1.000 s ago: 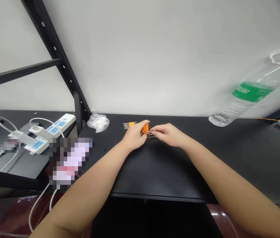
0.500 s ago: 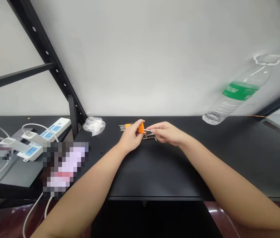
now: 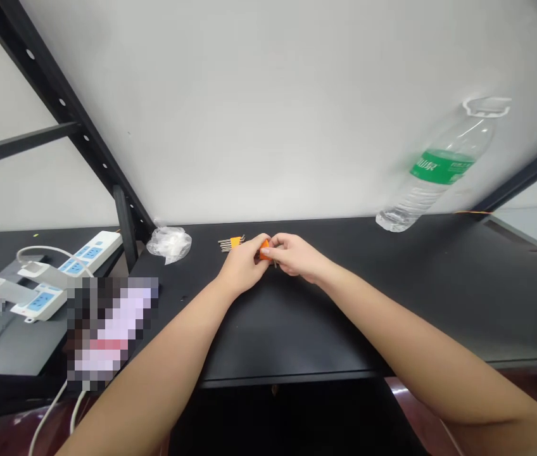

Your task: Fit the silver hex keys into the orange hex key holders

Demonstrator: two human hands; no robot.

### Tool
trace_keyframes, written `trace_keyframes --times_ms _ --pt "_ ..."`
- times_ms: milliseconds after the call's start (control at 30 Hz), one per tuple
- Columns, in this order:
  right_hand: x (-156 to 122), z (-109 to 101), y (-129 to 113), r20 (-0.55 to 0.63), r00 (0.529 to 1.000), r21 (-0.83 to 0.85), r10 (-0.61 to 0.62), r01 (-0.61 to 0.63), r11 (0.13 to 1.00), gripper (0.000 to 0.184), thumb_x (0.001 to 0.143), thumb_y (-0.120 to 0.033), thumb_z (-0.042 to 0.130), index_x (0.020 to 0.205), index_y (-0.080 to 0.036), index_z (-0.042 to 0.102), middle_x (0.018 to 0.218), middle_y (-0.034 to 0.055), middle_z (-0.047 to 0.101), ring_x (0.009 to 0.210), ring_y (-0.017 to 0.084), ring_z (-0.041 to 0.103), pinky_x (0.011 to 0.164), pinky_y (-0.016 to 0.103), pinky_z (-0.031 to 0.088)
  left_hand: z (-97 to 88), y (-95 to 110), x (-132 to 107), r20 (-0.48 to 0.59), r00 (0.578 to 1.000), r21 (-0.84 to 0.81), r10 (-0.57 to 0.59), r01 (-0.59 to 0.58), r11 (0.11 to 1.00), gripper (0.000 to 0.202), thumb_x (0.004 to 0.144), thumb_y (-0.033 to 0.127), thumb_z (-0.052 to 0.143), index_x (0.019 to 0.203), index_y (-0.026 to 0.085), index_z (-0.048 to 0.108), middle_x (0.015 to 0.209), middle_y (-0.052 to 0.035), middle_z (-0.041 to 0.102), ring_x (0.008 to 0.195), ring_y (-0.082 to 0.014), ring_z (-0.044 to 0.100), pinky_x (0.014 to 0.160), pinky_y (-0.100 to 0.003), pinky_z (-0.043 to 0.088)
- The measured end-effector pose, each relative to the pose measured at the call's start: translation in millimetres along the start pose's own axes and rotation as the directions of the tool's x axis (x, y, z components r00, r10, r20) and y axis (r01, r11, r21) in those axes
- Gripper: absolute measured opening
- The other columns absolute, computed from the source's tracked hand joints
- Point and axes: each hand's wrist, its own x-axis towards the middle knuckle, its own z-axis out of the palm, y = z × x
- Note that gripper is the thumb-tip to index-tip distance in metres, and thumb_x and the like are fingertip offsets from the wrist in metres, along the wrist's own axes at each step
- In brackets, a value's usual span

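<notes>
From far off, I see my two hands close together near the back edge of the black desk (image 3: 297, 329), a bit left of its middle. My left hand (image 3: 242, 266) and my right hand (image 3: 294, 256) are not apart. They meet, and the fingers of both hands pinch a small orange piece (image 3: 265, 249). The fingers cover most of it, so I only see a bit of the orange. A thin metal bit (image 3: 275, 263) pokes out just under my right fingers. I cannot tell what it is joined to.

Just left of my left hand, a little bunch of metal pins with an orange tag (image 3: 230, 243) lies on the desk, near the back edge. Farther left, a bunched-up clear plastic bag (image 3: 168, 244) sits by the back edge.

Near the left end of the desk, a black metal post (image 3: 126, 237) stands up. Past it are two white power strips (image 3: 90, 253) (image 3: 38, 301) with white cords (image 3: 50, 411). A blurry thing (image 3: 111, 329) sits near the left edge, and it is too blurred to tell what it is.

Toward the right, a clear water bottle (image 3: 423, 187) with a green label leans in the picture, by the back edge, in front of the white wall (image 3: 268, 114).
</notes>
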Motion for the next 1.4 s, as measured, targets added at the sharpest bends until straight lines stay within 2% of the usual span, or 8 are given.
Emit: trace_keyframes --times_ms 233,433,533,667,800,1033,1300,1400 --pt "-1.7 -9.3 0.6 0.051 0.997 0.155 -0.051 0.042 0.987 0.033 0.088 -0.047 0.073 0.093 -0.019 0.057 0.074 0.0037 0.068 0.048 0.009 0.053 0.041 0.021 0.042 3.3 -9.8 0.8 -0.071 0.992 -0.023 -0.099 0.098 0.995 0.041 0.087 0.021 0.062 0.128 0.025 0.06 0.098 0.0005 0.072 0.081 -0.0145 0.067 0.081 -0.027 0.053" --pt "-0.1 -0.8 3.8 0.014 0.997 -0.1 -0.075 0.076 0.992 0.034 0.091 -0.053 0.067 0.095 -0.023 0.052 0.063 -0.0025 0.062 0.039 0.01 0.046 0.035 0.021 0.032 1.2 -0.9 0.9 -0.022 0.998 0.005 -0.061 0.061 0.998 0.026 0.088 0.025 0.063 0.114 0.025 0.066 0.095 0.0012 0.073 0.082 -0.0156 0.068 0.08 -0.027 0.053" --pt "-2.3 -8.1 -0.3 -0.027 0.991 -0.259 -0.134 0.122 0.958 0.029 0.096 -0.052 0.058 0.095 -0.023 0.053 0.063 -0.0037 0.06 0.042 0.011 0.047 0.04 0.023 0.034 -0.7 -5.6 2.4 -0.047 0.995 0.027 -0.092 0.094 0.995 0.036 0.087 0.025 0.065 0.123 0.025 0.064 0.098 0.0005 0.073 0.088 -0.0168 0.068 0.084 -0.028 0.053" --pt "-4.5 -34.6 -3.8 0.093 0.969 -0.605 -0.229 0.237 0.76 0.016 0.093 -0.037 0.06 0.093 -0.022 0.066 0.073 -0.0004 0.067 0.062 0.014 0.058 0.06 0.026 0.042 -2.6 -13.5 3.5 -0.107 0.985 0.004 -0.139 0.14 0.99 0.046 0.087 0.021 0.064 0.132 0.023 0.059 0.097 0.0004 0.074 0.089 -0.0164 0.069 0.089 -0.03 0.052" --pt "-3.1 -45.6 -0.3 0.287 0.948 -0.794 -0.138 0.316 0.519 0.01 0.084 -0.023 0.065 0.089 -0.022 0.074 0.087 0.0039 0.072 0.074 0.017 0.062 0.069 0.028 0.042 -2.3 -14.7 3.2 -0.128 0.981 -0.014 -0.148 0.148 0.989 0.047 0.087 0.02 0.064 0.133 0.025 0.059 0.098 0.001 0.075 0.09 -0.0161 0.07 0.09 -0.03 0.052" --pt "-6.4 -29.9 0.5 0.25 0.956 -0.911 -0.153 0.286 0.296 0.006 0.085 -0.02 0.063 0.088 -0.02 0.068 0.095 0.0068 0.069 0.08 0.019 0.062 0.066 0.029 0.039 -0.7 -13.9 1.3 -0.084 0.989 -0.069 -0.122 0.116 0.991 0.05 0.088 0.019 0.063 0.137 0.027 0.058 0.103 0.0017 0.075 0.097 -0.0167 0.072 0.094 -0.03 0.053" --pt "-7.3 -24.3 4.0 0.213 0.974 -0.951 -0.081 0.226 0.209 0.003 0.081 -0.019 0.063 0.083 -0.02 0.065 0.094 0.0084 0.069 0.078 0.021 0.064 0.062 0.03 0.037 -2.1 -14.2 0.3 -0.048 0.995 -0.029 -0.09 0.088 0.996 0.054 0.091 0.02 0.059 0.144 0.028 0.053 0.1 0.0018 0.073 0.092 -0.0155 0.069 0.09 -0.029 0.052" --pt "-8.9 -25.8 0.7 0.152 0.981 -0.951 -0.122 0.179 0.254 0.002 0.078 -0.018 0.064 0.079 -0.02 0.063 0.088 0.0083 0.07 0.074 0.021 0.062 0.061 0.03 0.036 -1.7 -18.4 0.2 -0.066 0.995 0.008 -0.074 0.075 0.997 0.056 0.09 0.018 0.059 0.145 0.029 0.053 0.104 0.0006 0.071 0.094 -0.0164 0.067 0.091 -0.03 0.052"
